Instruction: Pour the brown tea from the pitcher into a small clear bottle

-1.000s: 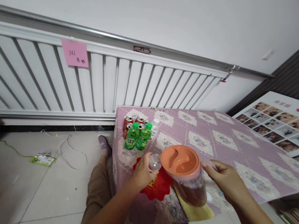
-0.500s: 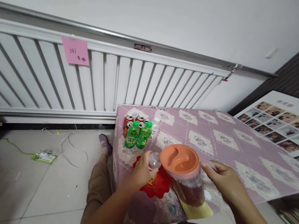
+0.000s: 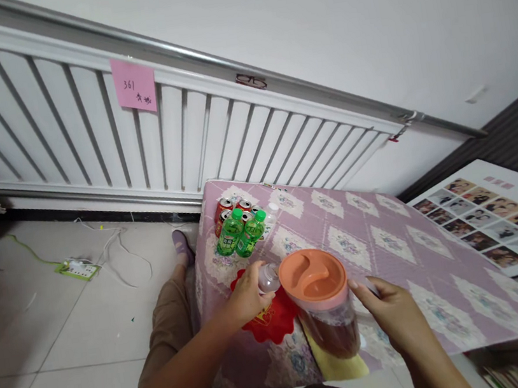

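Note:
My left hand (image 3: 250, 293) is closed around a clear plastic bottle (image 3: 268, 278), whose open-looking neck faces the pitcher. In my right hand (image 3: 392, 311) is the handle of a clear pitcher (image 3: 333, 331) with an orange lid (image 3: 312, 274) and brown liquid inside. The pitcher leans slightly toward the bottle, its lid rim close to the bottle's mouth; whether they touch I cannot tell. Beneath the bottle lies a red scalloped mat (image 3: 277, 320). A yellow cloth (image 3: 333, 363) shows under the pitcher.
Two green-capped bottles (image 3: 240, 234) and several red drink cans (image 3: 225, 206) stand at the far left of the purple patterned tablecloth (image 3: 370, 268). A white radiator (image 3: 230, 127) runs behind the table. A photo board (image 3: 493, 212) leans at the right. A power strip (image 3: 78, 269) lies on the floor.
The pitcher's bottom has swung slightly to the right, so it tilts a little more toward the bottle. Both hands keep their hold. The view has shifted slightly.

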`<state>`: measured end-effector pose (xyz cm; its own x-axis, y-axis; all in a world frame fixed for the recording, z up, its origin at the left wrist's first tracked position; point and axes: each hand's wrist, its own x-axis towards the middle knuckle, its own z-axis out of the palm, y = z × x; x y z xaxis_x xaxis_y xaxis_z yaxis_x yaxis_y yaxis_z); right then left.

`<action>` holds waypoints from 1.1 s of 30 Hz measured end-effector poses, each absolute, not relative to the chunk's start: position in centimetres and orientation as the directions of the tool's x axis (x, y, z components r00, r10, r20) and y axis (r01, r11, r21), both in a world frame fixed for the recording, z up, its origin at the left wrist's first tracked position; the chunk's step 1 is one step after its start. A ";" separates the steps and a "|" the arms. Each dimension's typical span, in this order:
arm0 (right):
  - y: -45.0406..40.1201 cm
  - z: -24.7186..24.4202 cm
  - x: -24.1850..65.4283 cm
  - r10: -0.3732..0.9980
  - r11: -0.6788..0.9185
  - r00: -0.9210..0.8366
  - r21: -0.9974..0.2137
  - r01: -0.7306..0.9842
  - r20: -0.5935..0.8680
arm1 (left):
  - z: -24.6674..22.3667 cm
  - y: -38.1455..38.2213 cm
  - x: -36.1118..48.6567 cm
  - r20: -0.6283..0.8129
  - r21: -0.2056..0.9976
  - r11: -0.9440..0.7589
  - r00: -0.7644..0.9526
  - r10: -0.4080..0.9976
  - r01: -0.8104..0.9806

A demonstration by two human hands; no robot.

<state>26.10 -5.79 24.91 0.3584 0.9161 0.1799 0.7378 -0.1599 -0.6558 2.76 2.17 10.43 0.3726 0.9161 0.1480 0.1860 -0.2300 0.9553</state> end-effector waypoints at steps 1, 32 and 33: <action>-5.8 24.9 26.1 0.918 -0.162 0.356 -0.657 0.737 0.173 | 10.4 2.2 2.8 0.146 0.956 -0.227 0.371 0.917 0.185; -6.0 26.8 24.0 0.906 -0.164 0.381 -0.673 0.721 0.187 | 10.0 2.2 2.8 0.154 0.954 -0.235 0.366 0.918 0.187; -6.0 26.7 24.0 0.906 -0.161 0.379 -0.675 0.720 0.189 | 10.0 2.3 2.8 0.156 0.954 -0.236 0.365 0.918 0.185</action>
<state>23.97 -5.95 26.73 0.3795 0.9056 0.1894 0.7204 -0.1608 -0.6747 2.81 2.25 10.01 0.3649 0.9179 0.1560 0.1849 -0.2356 0.9541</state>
